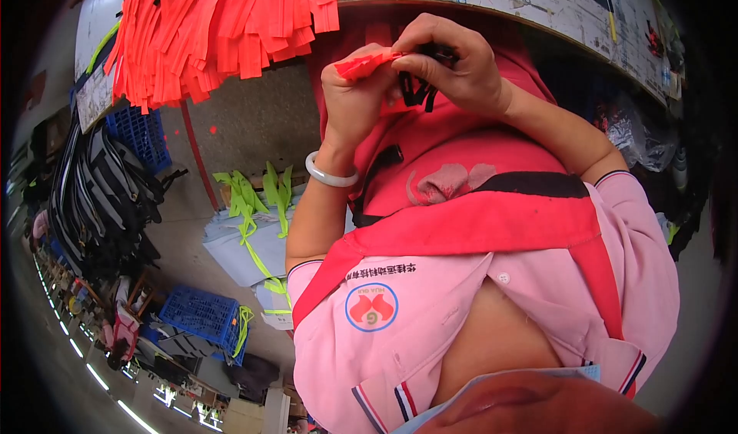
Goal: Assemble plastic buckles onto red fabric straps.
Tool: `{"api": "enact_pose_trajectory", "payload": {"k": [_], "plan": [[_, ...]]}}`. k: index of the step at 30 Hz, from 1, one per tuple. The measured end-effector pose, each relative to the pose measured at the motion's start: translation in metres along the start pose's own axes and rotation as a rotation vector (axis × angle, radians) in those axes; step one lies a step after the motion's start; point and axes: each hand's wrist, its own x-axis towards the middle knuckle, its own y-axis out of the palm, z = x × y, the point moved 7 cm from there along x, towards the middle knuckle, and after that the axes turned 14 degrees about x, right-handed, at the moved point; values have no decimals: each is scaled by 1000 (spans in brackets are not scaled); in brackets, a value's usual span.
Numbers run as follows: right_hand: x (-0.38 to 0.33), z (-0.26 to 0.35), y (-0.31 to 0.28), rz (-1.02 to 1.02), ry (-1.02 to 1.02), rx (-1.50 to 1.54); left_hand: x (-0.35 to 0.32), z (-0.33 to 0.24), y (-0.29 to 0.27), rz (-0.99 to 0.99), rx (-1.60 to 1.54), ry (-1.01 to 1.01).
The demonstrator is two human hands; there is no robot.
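My left hand (352, 99), with a white bangle at its wrist, is closed around a bright orange fabric strip (363, 66) in front of my red apron. At the strip's right end my right hand (460, 61) pinches it between thumb and fingers. Short black strap pieces (419, 94) hang below the right-hand fingers; how they join the orange strip is hidden. Left of both hands, a thick bundle of similar orange strips (223, 26) drapes over the edge of the worktable (530, 7).
Grey and black strapped pieces (104, 196) hang at the left, near a blue crate (138, 138). Yellow-green strips (242, 203) lie on pale sheets (238, 253) beside me. Another blue crate (200, 315) and a person (123, 330) are farther off. Clear plastic (634, 138) lies right.
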Motion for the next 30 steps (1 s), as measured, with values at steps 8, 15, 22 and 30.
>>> {"api": "enact_pose_trajectory", "payload": {"k": [8,15,22,30], "plan": [[-3,-6,0,-15,86,61,-3,-6,0,-31,109,52],[-3,-4,3,19,-1,-4,-6,1,0,-29,60,47],[-5,-5,1,5,8,-7,-6,-1,1,9,57,17],[-4,0,8,65,-52,-94,-7,-10,-4,-34,238,208]]}}
